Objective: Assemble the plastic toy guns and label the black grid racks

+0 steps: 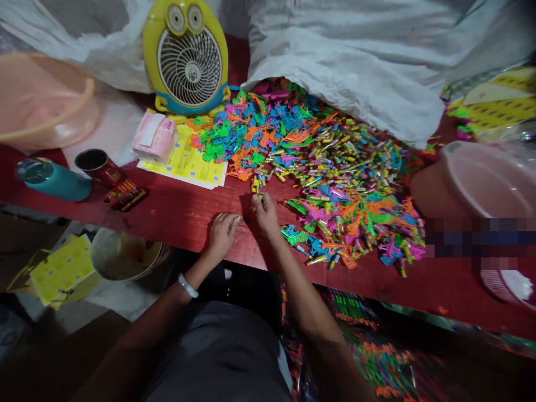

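1. Peach tub (90, 106), turquoise bottle (69, 181) and dark red cup (109, 170); grouped at the far left, presumably so that the working space is left unobstructed.
2. Tissue pack (157, 139); set upon yellow printed sheets (196, 159), which are perhaps weighted by it.
3. Yellow fan (192, 67); stood upright behind the sheets, its grille turned towards the seated person, probably for cooling.
4. Left hand (223, 233); rested on the red tabletop (184, 212) near its edge, seemingly for support; its fingers are loosely bent, nothing is seen in them, and whether anything is covered by the palm cannot be told.
5. Small tubes (258, 181); a little cluster, placed just beyond the right fingertips, apart from the main heap, possibly so that they can be handled singly.
6. Right hand (264, 215); its fingers are curled at the cluster's near end; whether a tube is pinched cannot be told.
7. Heap of tubes and coloured plastic pieces (352, 162); spread before the white sack (343, 67), presumably for easy reach.
8. Pink basin (435, 184); stood beside the heap.
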Action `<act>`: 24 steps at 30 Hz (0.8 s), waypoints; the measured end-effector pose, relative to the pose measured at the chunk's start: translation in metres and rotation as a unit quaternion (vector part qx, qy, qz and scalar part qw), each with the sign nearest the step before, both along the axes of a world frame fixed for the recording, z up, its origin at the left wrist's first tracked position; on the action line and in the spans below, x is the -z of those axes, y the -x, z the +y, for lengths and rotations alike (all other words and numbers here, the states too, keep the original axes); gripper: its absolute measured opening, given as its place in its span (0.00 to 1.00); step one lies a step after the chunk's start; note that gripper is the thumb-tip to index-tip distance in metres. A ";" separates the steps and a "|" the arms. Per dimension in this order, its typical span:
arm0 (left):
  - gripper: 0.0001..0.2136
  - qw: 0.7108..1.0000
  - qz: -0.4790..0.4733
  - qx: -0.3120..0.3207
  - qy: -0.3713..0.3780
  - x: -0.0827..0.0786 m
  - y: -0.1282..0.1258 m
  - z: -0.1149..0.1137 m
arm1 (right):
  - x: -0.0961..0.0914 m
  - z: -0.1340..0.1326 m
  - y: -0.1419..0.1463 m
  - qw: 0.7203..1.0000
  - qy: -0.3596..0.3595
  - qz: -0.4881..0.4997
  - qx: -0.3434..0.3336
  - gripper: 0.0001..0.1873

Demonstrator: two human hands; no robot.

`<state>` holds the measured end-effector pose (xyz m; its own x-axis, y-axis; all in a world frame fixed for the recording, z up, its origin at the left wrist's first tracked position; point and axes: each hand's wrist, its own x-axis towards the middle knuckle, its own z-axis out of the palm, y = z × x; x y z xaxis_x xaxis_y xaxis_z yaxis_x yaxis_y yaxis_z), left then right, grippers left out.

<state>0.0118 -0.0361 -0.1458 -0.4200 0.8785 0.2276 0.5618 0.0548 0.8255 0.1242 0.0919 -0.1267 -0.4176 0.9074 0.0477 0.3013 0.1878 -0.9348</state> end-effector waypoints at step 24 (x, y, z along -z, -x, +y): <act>0.19 0.993 -0.023 -0.108 -0.040 0.003 -0.002 0.002 | -0.040 0.063 0.021 0.831 -0.255 -0.395 -0.297 0.12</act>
<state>0.0138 -0.0344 -0.1489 -0.6087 0.7463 0.2692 0.5058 0.1036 0.8564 0.1031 0.1549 -0.0864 -0.8689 0.4749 -0.1395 0.4950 0.8345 -0.2420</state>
